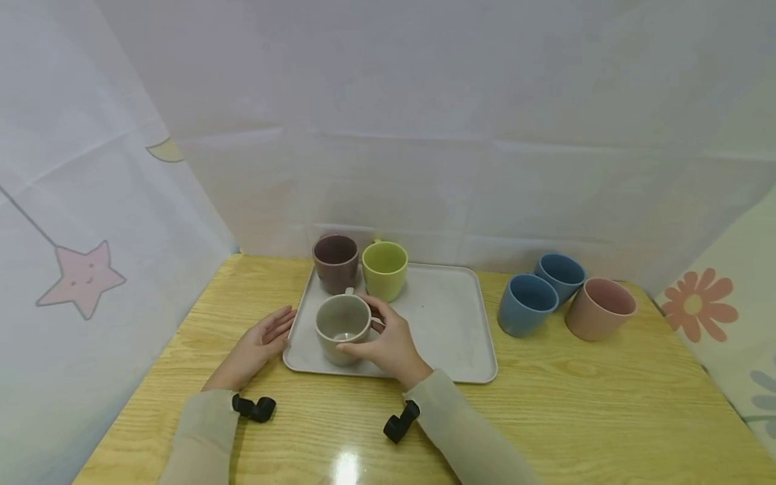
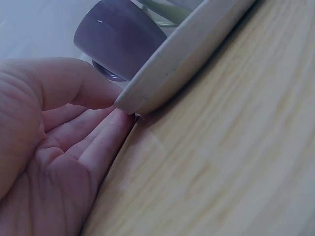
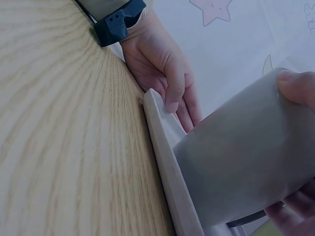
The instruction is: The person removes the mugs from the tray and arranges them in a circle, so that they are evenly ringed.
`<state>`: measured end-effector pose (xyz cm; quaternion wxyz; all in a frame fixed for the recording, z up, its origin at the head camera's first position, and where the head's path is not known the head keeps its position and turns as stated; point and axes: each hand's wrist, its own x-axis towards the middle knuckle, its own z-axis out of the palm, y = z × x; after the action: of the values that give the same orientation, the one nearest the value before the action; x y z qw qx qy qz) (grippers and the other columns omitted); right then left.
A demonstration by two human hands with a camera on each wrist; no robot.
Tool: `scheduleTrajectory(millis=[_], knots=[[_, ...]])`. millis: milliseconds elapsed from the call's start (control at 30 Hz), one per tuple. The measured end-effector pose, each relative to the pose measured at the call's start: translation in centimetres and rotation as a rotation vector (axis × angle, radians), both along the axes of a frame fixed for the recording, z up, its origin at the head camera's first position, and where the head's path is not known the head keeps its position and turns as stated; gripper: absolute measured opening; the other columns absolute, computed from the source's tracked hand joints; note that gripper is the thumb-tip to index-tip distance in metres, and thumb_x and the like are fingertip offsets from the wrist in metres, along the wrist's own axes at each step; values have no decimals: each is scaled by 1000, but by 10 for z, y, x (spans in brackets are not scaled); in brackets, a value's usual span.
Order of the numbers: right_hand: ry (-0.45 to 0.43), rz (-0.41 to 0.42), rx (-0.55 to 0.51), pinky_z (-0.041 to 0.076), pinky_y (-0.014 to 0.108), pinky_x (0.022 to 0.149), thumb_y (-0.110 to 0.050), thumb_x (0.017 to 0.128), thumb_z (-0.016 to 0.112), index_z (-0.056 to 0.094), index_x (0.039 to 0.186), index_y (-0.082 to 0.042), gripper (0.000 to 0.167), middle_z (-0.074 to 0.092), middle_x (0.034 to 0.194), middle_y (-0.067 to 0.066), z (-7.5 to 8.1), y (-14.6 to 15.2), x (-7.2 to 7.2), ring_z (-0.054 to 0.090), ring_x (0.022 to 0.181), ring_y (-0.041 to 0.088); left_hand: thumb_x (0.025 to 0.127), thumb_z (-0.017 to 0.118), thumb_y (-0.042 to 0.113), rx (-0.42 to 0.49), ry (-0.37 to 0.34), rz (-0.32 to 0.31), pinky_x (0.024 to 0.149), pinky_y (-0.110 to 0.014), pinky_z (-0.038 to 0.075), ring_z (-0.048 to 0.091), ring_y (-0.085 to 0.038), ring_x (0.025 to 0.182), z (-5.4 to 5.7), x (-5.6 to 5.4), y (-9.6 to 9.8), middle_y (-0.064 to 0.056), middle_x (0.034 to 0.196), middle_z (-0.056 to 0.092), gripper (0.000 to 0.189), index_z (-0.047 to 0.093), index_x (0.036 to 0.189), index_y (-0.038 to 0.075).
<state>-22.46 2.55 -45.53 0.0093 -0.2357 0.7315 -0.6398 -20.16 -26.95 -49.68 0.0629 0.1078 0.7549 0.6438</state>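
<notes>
A grey mug [image 1: 342, 322] is on the front left of the white tray [image 1: 448, 323]. Around its body curl the fingers and thumb of my right hand [image 1: 394, 345]; the right wrist view shows the mug [image 3: 246, 152] with its base against the tray. My left hand [image 1: 253, 351] is at the tray's left edge. In the left wrist view its thumb [image 2: 81, 84] rests at the rim, with fingertips beneath, pinching the tray [image 2: 170, 61]. Behind the grey mug stand a dark purple mug [image 1: 337, 273] and a yellow-green mug [image 1: 386, 279], both upright on the tray.
To the right of the tray, two blue mugs [image 1: 523, 316] and a pink mug [image 1: 591, 320] stand close together on the wooden table [image 1: 582, 411]. A pale cloth [image 1: 412, 168] hangs behind the table and at its sides.
</notes>
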Motion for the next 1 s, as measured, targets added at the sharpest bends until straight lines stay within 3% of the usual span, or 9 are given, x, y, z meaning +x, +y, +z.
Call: scheduleTrajectory(millis=[500,700,1000], knots=[[29,-4,-7,48,35,108,-15,67,97,53,143,-10,88,58,134,0,-1,23,11,54,124,20,104,51,-1,5,-26,-2,102,-8,38,19,-41,150,1,0,0,-24,164,22,68,14,161,-3],[10,38,-18,46,43,110,-8,68,95,48,144,-7,90,54,139,6,-2,28,7,51,126,25,104,51,-1,7,-37,0,102,-7,38,19,-40,151,2,0,0,-24,165,21,68,13,161,-2],[-22,99,74,45,44,111,-11,71,94,47,149,-11,91,51,140,7,5,31,-1,50,129,25,104,50,-1,3,-36,6,103,-7,38,19,-39,151,2,1,0,-23,165,20,68,13,161,-2]])
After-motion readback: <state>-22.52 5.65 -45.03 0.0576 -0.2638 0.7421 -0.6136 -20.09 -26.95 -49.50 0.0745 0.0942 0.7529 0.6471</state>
